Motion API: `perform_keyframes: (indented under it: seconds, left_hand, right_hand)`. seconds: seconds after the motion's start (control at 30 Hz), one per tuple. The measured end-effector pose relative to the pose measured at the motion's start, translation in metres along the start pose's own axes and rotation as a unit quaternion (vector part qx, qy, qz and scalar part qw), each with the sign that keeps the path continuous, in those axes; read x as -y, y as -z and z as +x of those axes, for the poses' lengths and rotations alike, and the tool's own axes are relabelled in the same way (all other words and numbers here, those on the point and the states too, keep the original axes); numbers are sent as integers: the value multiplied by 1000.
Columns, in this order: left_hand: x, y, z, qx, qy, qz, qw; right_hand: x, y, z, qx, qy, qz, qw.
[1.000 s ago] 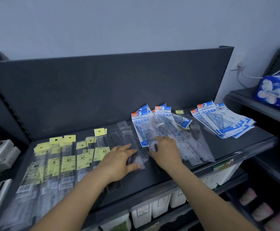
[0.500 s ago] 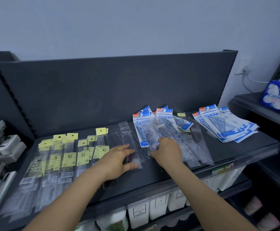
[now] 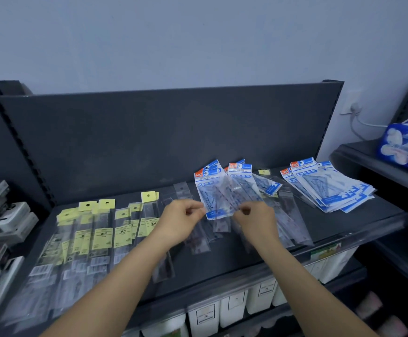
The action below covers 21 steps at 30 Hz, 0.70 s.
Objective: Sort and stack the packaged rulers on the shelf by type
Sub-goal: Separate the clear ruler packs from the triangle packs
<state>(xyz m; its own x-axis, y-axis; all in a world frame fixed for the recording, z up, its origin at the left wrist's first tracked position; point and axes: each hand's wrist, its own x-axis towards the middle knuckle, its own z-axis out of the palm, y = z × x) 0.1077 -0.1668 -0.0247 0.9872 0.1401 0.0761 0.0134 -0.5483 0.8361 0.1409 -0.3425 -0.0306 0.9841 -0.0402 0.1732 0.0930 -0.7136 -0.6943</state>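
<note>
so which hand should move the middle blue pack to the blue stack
Probably right: the right hand is beside the blue pack and nearer the blue stack; the left hand would cross over.

One head-worn wide-angle view, forward and down, close over the dark shelf [image 3: 222,268]

Dark shelf [image 3: 343,229], head view. Left hand [image 3: 182,218] and right hand [image 3: 256,221] were raised just above it, fingers curled, each pinching a lower corner of one blue-headed ruler pack [image 3: 212,190]; the grip was blurred. Clear ruler sleeves [image 3: 198,242] lay loose beneath the hands. Yellow-tagged ruler packs [image 3: 101,232] lay in overlapping rows at the left. A fanned blue-headed stack [image 3: 331,190] sat at the right end, well apart from the hands.
</note>
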Motion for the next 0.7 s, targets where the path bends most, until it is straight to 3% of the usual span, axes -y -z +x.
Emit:
perform_keyframes:
  seconds: [0.1, 0.2, 0.53, 0.7]
  left_hand:
    - [-2, -5, 6, 16, 80, -160, 984]
    - [-7, -12, 10, 51, 137, -247, 958]
    - [-19, -15, 30, 64, 145, -378, 912]
    - [-15, -1, 30, 15, 139, -362, 922]
  right_hand:
    - [-4, -2, 3, -16, -5, 45, 999]
    - [-3, -5, 5, -27, 1, 107, 994]
    - [22, -7, -10, 3, 76, 208, 975]
    - [32, -13, -10, 47, 1, 309, 950]
